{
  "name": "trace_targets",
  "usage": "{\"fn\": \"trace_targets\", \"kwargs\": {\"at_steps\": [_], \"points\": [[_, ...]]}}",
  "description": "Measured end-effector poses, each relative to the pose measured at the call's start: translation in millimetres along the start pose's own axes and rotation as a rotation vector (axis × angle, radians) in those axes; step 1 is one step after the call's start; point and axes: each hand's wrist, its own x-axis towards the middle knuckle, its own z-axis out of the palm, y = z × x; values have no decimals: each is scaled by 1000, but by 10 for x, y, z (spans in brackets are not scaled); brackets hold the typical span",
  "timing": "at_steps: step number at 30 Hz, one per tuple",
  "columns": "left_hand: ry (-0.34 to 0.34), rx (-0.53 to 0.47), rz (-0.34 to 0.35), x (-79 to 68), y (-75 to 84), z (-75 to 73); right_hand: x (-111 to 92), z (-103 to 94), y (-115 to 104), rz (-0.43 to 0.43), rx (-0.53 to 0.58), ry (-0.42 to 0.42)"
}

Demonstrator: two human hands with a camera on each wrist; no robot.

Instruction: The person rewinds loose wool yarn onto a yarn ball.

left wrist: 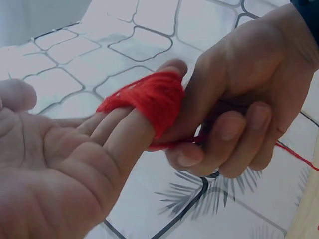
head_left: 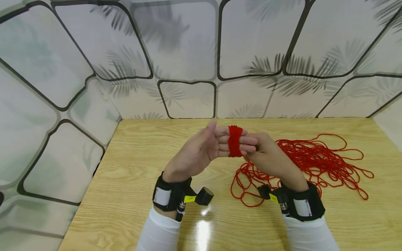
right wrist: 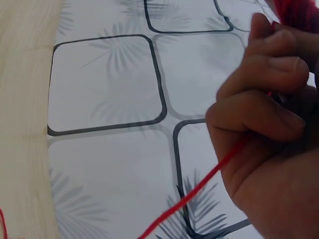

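Red yarn (head_left: 235, 141) is wound in a thick band around the fingers of my left hand (head_left: 201, 148), which are held out straight with the palm facing me. In the left wrist view the wound yarn (left wrist: 154, 97) covers the middle of those fingers. My right hand (head_left: 271, 153) is at the left fingertips, its fingers curled around the running strand. From the right hand's curled fingers (right wrist: 254, 114) the red strand (right wrist: 199, 186) trails away in the right wrist view.
A loose, tangled heap of red yarn (head_left: 309, 158) spreads over the right side of the wooden table (head_left: 125, 195). Behind the table stands a wall (head_left: 185, 42) with a stone-and-leaf pattern. Black straps with small cameras (head_left: 204, 196) sit on both wrists.
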Motion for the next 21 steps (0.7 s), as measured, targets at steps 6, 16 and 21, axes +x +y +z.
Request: {"fn": "trace_targets", "kwargs": {"at_steps": [6,16,21], "points": [[95,-14,62,3,9,-67,-89,-68,-152,14,-177,-123],[139,190,-8,25,-27,-63,-197,-119,-326,-26,-253,-96],[116,247,-59,14,-29,-55,-212,-139,-353,-55,-254,-66]]}}
